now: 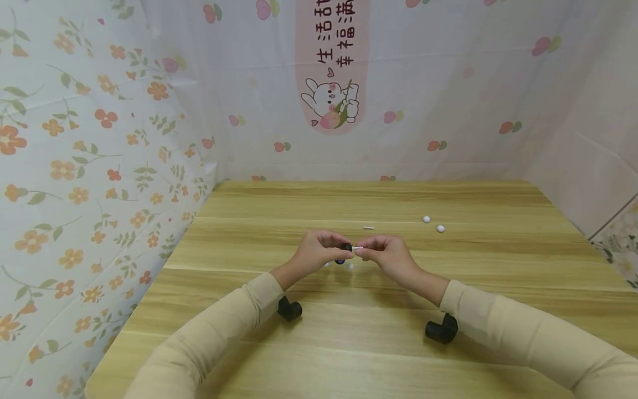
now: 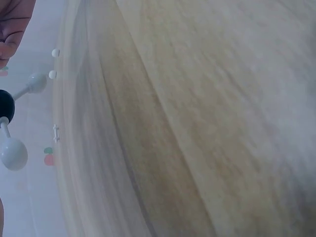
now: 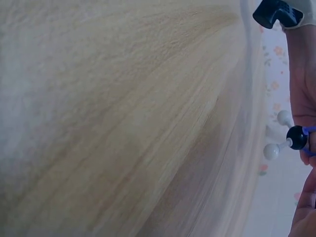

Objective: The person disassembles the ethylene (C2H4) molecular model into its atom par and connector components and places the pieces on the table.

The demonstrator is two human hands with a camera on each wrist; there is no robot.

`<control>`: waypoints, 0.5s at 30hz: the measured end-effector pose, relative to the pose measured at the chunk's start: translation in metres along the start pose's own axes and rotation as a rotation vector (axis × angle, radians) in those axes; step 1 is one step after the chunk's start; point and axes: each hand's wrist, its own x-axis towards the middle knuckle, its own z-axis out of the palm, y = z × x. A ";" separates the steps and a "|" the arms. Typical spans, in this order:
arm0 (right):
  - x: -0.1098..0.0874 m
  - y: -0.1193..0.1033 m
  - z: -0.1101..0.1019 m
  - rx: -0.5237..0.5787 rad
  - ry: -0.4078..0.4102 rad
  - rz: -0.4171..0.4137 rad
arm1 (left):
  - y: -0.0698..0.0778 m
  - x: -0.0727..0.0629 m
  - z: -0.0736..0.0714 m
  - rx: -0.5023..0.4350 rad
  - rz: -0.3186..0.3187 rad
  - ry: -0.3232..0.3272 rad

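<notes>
My left hand [image 1: 319, 249] grips a ball-and-stick molecular model above the middle of the table. One black ball [image 1: 346, 246] of it shows at the fingertips. In the right wrist view another black ball [image 3: 297, 138] carries two white balls [image 3: 271, 151] on short pegs, with purple-blue connectors [image 3: 307, 129] beside the fingers. The left wrist view shows a black ball [image 2: 6, 104] and white balls [image 2: 14, 153] at its edge. My right hand [image 1: 391, 255] pinches a small white connector peg [image 1: 357, 247] between thumb and fingers, its end right at the upper black ball.
A loose white peg [image 1: 368, 228] lies on the wooden table [image 1: 349, 343] beyond the hands. Two white balls [image 1: 441, 228] sit farther right. Black wrist-worn devices [image 1: 290, 309] hang under both sleeves. Printed curtains [image 1: 249, 100] stand behind the table and at the left.
</notes>
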 end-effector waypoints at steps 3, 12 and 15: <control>-0.001 0.000 -0.001 0.005 0.001 -0.003 | 0.002 0.000 0.000 0.003 -0.024 -0.001; 0.000 -0.002 -0.002 0.026 0.008 0.009 | 0.021 -0.004 0.000 0.004 -0.030 -0.022; -0.001 -0.003 -0.002 0.031 0.008 0.000 | 0.019 -0.004 0.000 0.009 -0.016 -0.014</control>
